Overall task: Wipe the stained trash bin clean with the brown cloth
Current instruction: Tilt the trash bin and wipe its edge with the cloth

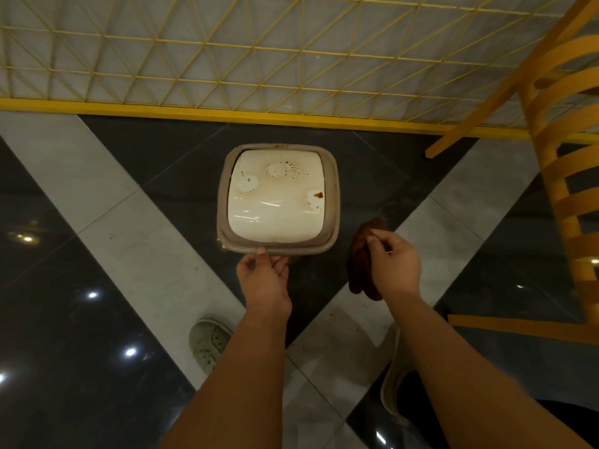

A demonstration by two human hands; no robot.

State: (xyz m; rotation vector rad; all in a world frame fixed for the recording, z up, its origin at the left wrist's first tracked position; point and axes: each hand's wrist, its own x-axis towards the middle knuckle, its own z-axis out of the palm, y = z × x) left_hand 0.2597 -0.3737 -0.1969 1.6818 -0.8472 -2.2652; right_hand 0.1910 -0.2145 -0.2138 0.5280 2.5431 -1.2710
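The trash bin point(223, 202) stands on the floor in front of me, seen from above. It has a beige-grey rim and a cream lid point(275, 215) marked with brown stains and white dried patches. My left hand point(264, 277) holds the near edge of the bin's rim, thumb on top and fingers under it. My right hand point(393, 257) is to the right of the bin, apart from it, and grips the brown cloth point(359, 260), which hangs down below the fingers.
A yellow wire-mesh fence point(259, 76) with a yellow base bar runs just behind the bin. A yellow slatted chair point(560, 176) stands at the right. The floor has dark glossy and light grey tiles. My shoes point(207, 345) show below.
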